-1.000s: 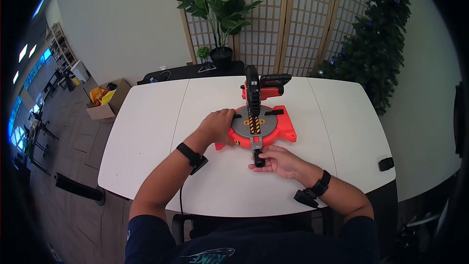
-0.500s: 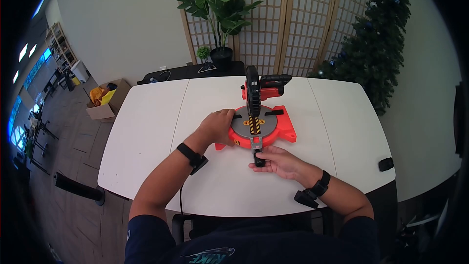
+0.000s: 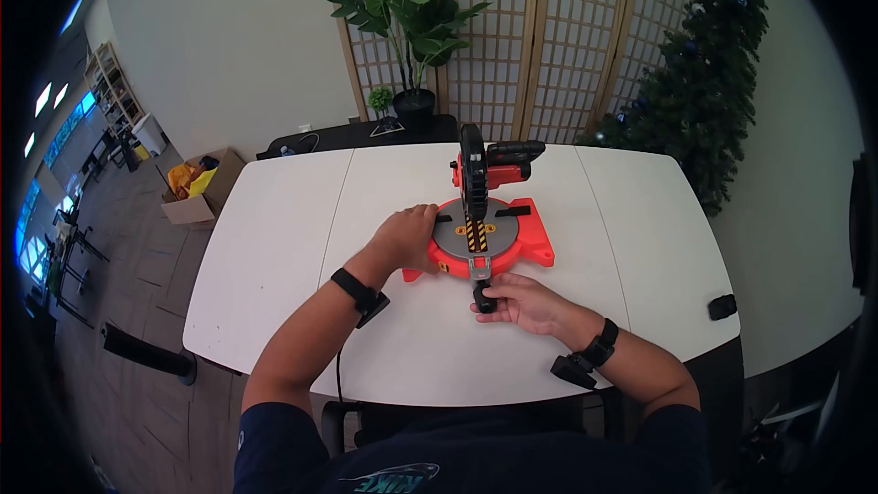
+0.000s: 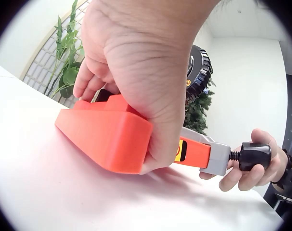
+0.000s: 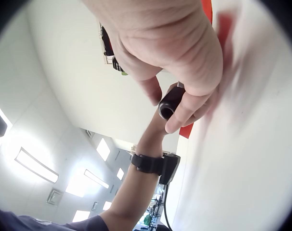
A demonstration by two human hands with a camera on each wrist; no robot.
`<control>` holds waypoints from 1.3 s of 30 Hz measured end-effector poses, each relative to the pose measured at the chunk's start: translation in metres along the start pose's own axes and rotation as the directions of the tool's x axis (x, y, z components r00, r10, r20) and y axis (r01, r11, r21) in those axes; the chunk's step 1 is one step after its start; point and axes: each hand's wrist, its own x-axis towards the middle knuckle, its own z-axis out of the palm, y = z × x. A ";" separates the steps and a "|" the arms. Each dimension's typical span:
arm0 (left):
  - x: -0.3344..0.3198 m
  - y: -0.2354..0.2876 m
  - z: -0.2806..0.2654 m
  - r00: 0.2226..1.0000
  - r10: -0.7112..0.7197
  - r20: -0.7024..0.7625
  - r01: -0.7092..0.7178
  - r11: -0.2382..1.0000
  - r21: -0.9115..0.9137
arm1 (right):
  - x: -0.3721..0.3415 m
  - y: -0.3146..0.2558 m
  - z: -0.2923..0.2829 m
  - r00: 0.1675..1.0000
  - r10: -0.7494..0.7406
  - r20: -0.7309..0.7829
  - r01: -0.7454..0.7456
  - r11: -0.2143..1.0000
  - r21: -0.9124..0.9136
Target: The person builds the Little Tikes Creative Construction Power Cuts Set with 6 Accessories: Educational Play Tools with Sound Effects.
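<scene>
Fingers of the right hand (image 3: pixel 526 305) grasp the black knob (image 3: pixel 485 298) at the front of the saw (image 3: pixel 475 174); those of the left hand (image 3: pixel 405 236) are clamped round the left end of its red base (image 3: pixel 541 236). The saw sits upright on the white table (image 3: pixel 274 265), toward the far side. A cardboard box (image 3: pixel 189 211), open, left of the table, contains orange and yellow items (image 3: pixel 195 182), possibly bags, too small to identify. A black pot (image 3: pixel 414 110) behind the table holds a leafy plant (image 3: pixel 426 23); a small plant (image 3: pixel 380 99) is beside it. A black object (image 3: pixel 722 307) lies at the table's right edge. A tree (image 3: pixel 700 91) partly blocks the screen (image 3: pixel 576 37).
</scene>
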 end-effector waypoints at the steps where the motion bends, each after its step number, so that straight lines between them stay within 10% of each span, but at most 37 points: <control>1: 0.000 0.000 0.000 1.000 0.001 0.000 -0.001 1.000 -0.004 | 0.001 0.000 -0.004 0.999 0.022 0.032 -0.023 0.999 0.038; 39: 0.001 0.000 0.002 1.000 -0.014 0.007 0.014 1.000 0.001 | 0.003 0.004 -0.004 1.000 0.006 0.027 -0.007 0.999 0.035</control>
